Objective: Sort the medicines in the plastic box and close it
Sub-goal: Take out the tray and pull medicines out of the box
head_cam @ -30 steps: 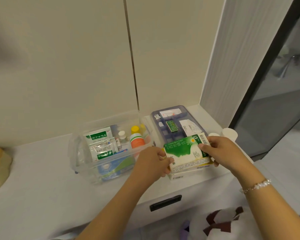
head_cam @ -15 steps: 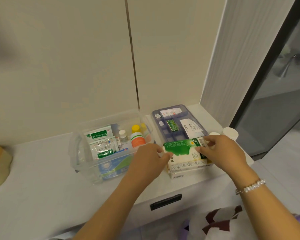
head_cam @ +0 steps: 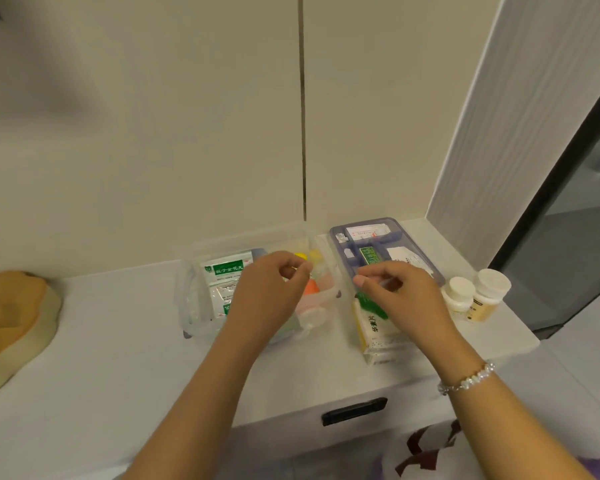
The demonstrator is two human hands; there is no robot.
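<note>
The clear plastic box (head_cam: 189, 306) stands open on the white counter. It holds green-and-white sachets (head_cam: 226, 270), a yellow-capped bottle (head_cam: 300, 255) and an orange-labelled bottle (head_cam: 311, 289). My left hand (head_cam: 269, 294) hovers over the box with fingers loosely curled and nothing visible in them. To the right lies a stack of medicine cartons (head_cam: 374, 329), topped by a green-and-white one. My right hand (head_cam: 400, 297) is just above that stack, fingers loosely bent and holding nothing. A purple compartment tray (head_cam: 334, 234) behind the stack carries small packets.
Two white-capped pill bottles (head_cam: 458, 294) (head_cam: 488, 292) stand at the counter's right end, near its edge. A tan wooden object (head_cam: 13, 317) lies far left. The wall rises right behind the box; a drawer handle (head_cam: 354, 410) sits below the counter's front edge.
Both hands set the green-and-white carton down on the stack and let go. My left hand then moved left over the clear box; my right hand lifted slightly.
</note>
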